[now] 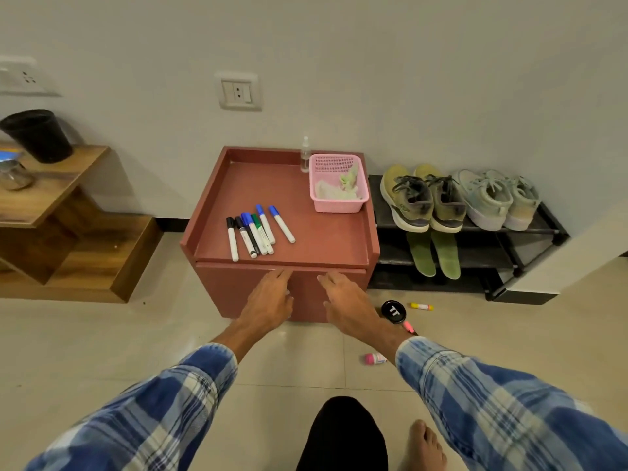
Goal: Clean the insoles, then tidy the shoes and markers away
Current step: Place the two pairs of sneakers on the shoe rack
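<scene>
Rated as unfinished: noting shoes (452, 202) racked at centre right, green insoles (420, 253) propped out on the shelf below, whiteboard markers (256, 232) loose on the red cabinet (323, 239) at centre, left hand (270, 300) and right hand (346, 304) straight-fingered, empty, at its drawer front (238, 283).

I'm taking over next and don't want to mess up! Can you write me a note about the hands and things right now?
Left hand and right hand: both open, holding nothing, fingertips at the cabinet's drawer front.
Six markers lie on the cabinet top; a yellow pen lies on the floor.
Olive shoes and pale shoes sit on the rack; two insoles lean below them, outside the shoes.
Left: insoles back in, markers away. Insoles clean? Cannot tell.
</scene>
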